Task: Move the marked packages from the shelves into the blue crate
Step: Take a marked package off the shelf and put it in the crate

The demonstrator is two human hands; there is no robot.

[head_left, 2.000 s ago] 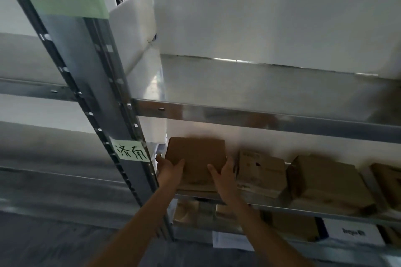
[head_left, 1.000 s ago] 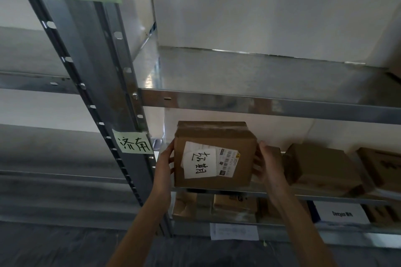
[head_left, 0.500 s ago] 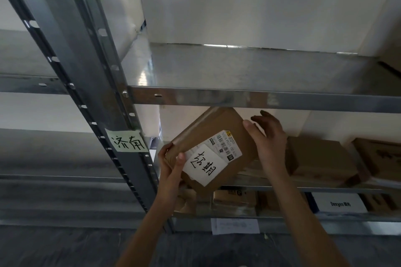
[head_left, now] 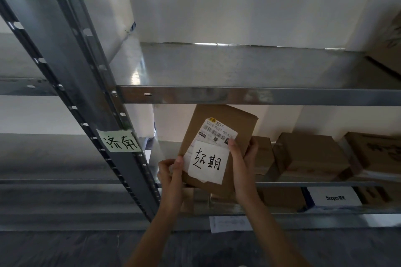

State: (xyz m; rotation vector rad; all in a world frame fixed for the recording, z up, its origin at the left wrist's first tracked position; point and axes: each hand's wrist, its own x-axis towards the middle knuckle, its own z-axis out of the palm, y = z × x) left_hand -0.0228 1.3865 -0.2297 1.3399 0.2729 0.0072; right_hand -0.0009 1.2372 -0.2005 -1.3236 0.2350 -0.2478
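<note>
A brown cardboard package (head_left: 233, 123) with a shipping label and a white handwritten note is held up, tilted, in front of the middle shelf (head_left: 303, 184). My left hand (head_left: 172, 174) grips its lower left corner, thumb on the front face. My right hand (head_left: 242, 165) grips its right side, thumb across the label. The blue crate is not in view.
Several more brown boxes (head_left: 308, 156) stand on the middle shelf to the right, others on the shelf below. A grey steel upright (head_left: 86, 102) with a green label rises at left. The upper shelf (head_left: 238, 65) is bare save for a box at its far right.
Both hands took the package off the middle shelf, lifted it and turned it so that its labelled face points at me. My right hand slid from its top edge to its right side.
</note>
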